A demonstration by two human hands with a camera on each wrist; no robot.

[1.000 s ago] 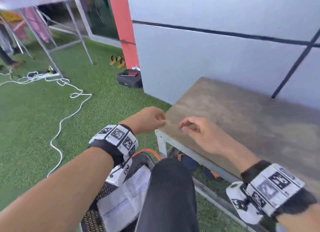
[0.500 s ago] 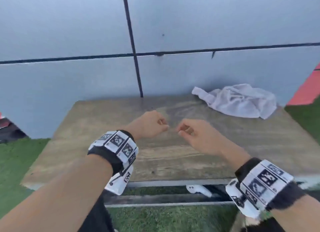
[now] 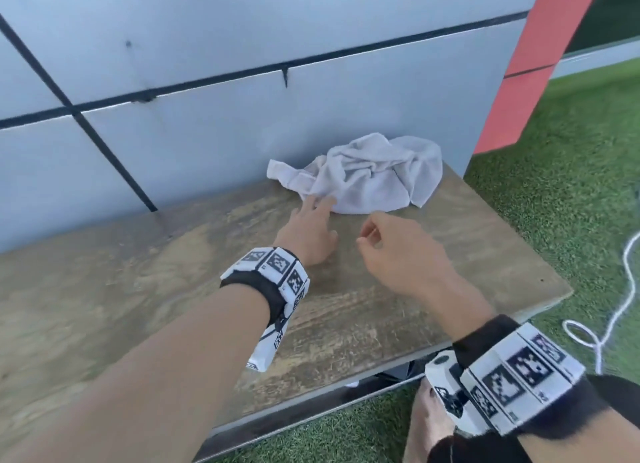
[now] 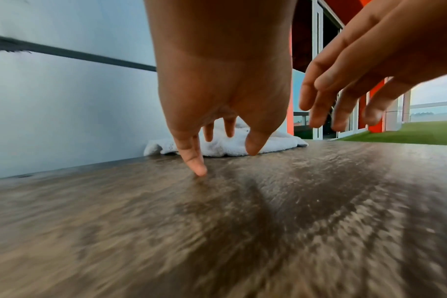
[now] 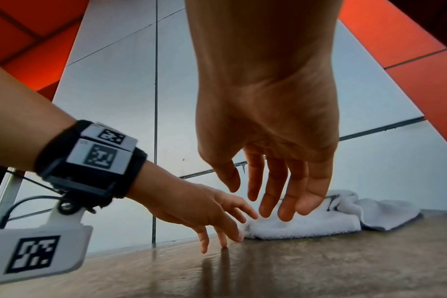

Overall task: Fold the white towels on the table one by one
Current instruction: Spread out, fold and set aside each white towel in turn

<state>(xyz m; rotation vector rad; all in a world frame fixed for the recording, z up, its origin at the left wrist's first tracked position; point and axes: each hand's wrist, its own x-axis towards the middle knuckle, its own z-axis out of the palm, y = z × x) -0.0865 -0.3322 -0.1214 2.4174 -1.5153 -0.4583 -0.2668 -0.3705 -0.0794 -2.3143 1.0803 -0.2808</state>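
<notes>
Since half a second earlier, your left hand [image 3: 311, 232] had uncurled and reached far, spread fingers at the near edge of the crumpled white towel [image 3: 367, 175] by the wall; your right hand [image 3: 398, 251] hovered nearby, fingers loose, holding nothing, above the wooden table [image 3: 121, 307].

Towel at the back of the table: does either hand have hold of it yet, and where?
Nothing is held. The left hand reaches the towel's near edge with straight fingers; the right hand hangs short of it.

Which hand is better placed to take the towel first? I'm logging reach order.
Probably the left hand: its straight fingers already reach the towel edge; the right hand hangs short above the table.
</notes>
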